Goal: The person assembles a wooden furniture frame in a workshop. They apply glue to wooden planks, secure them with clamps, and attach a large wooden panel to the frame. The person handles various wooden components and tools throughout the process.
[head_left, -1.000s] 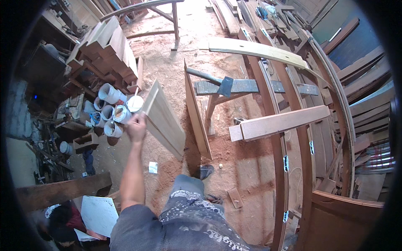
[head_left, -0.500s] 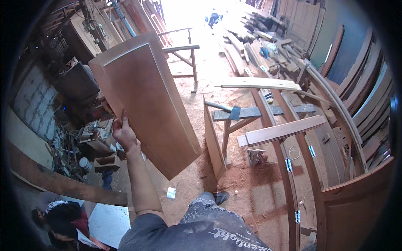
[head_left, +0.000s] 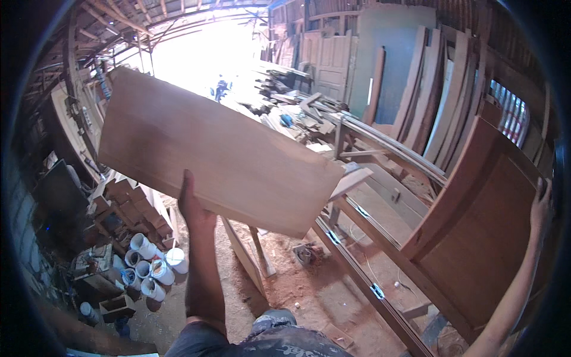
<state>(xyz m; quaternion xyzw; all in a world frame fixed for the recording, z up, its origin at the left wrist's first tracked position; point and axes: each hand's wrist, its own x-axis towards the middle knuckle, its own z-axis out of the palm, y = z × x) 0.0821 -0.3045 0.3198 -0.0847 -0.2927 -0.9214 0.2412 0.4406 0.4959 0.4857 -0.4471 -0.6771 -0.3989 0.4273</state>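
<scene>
My left hand (head_left: pixel 196 208) grips a flat wooden panel (head_left: pixel 220 154) by its lower edge, thumb laid against the near face. The panel is held in the air, slanting down to the right. On the far right, my right hand (head_left: pixel 541 205) is closed on the edge of a brown framed wooden door (head_left: pixel 482 244) with a recessed panel. That door stands tilted beside long wooden rails (head_left: pixel 363 268), which have blue-white patches on them. The fingers behind both boards are partly hidden.
A small power tool (head_left: pixel 308 254) lies on the dusty floor below the rails, near a leaning thin board (head_left: pixel 244 256). White buckets (head_left: pixel 162 272) and stacked wood blocks (head_left: pixel 128 208) stand at left. Piled planks (head_left: pixel 285 116) and upright boards (head_left: pixel 416 95) fill the back right.
The panel in my left hand has swung from steep to nearly crosswise, and a plainer face shows. My view has turned up and rightward; my right hand has come into view on the door.
</scene>
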